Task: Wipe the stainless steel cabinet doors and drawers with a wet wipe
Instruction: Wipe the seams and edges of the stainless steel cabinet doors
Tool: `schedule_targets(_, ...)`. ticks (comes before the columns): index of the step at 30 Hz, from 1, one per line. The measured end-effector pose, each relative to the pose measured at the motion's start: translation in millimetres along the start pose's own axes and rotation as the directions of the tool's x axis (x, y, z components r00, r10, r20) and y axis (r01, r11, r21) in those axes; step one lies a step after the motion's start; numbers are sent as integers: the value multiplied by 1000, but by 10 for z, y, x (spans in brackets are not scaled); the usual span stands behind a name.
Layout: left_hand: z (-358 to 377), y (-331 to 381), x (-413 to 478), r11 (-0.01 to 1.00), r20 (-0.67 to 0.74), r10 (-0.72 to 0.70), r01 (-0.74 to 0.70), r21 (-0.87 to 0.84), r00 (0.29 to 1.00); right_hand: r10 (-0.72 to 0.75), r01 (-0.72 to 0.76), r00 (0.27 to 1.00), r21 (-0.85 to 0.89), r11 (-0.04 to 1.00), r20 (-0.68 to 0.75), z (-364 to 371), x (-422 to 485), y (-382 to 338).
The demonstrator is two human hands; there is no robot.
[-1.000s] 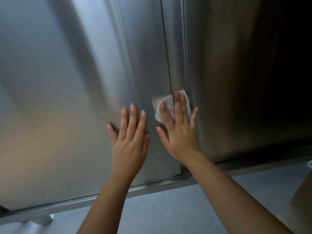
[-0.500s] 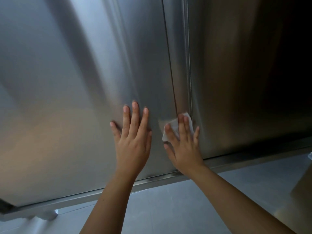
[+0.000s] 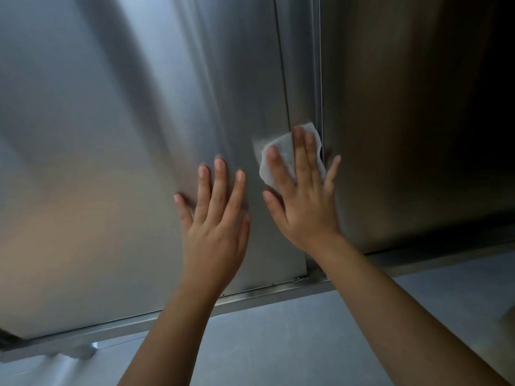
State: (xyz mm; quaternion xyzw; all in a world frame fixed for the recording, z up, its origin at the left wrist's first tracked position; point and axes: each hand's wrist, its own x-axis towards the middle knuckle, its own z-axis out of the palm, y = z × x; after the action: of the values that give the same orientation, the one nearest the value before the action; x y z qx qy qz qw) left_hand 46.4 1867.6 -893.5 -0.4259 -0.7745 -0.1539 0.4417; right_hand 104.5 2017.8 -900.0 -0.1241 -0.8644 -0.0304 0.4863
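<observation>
Pressing flat against the steel, the right hand (image 3: pixel 303 201) had its fingers straight and slightly fanned, pinning the wet wipe (image 3: pixel 280 153) to the metal by pressure alone, with nothing curled round it. The wipe lay crumpled under the fingers, its white edges showing above and to the left of them, low on the narrow strip (image 3: pixel 303 79) that ran between the two cabinet fronts. The little finger reached past the wipe onto the right door (image 3: pixel 404 121). Just beside it, the left hand (image 3: pixel 217 218) lay on the left door (image 3: pixel 111 135), palm down and fingers straight and a little apart, carrying nothing and seemingly bracing the panel. Below both wrists ran the bottom rail (image 3: pixel 278 289), and under that the pale floor (image 3: pixel 278 344). Judged from this, the wiping was on the seam area, with the broad faces of both doors showing no sure sign either way. The likely trouble lay in the grip: an unpinched wipe could bunch or slide out from under flat fingers on slick steel, more so where it crossed the dark gap at the strip's right edge, which could snag a corner. Bare skin on both doors could also leave fresh prints on brushed metal, and too hard a push might flex or swing a panel.
</observation>
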Motion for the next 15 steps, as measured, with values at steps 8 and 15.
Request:
schedule_targets(8, 50, 69, -104, 1000, 54, 23, -23, 7, 998, -37, 39, 998, -36, 999, 41, 379, -619, 129)
schedule_targets(15, 168, 101, -211, 1000, 141, 18, -21, 20, 990, -56, 57, 992, -8, 998, 114, 618, -1189, 172)
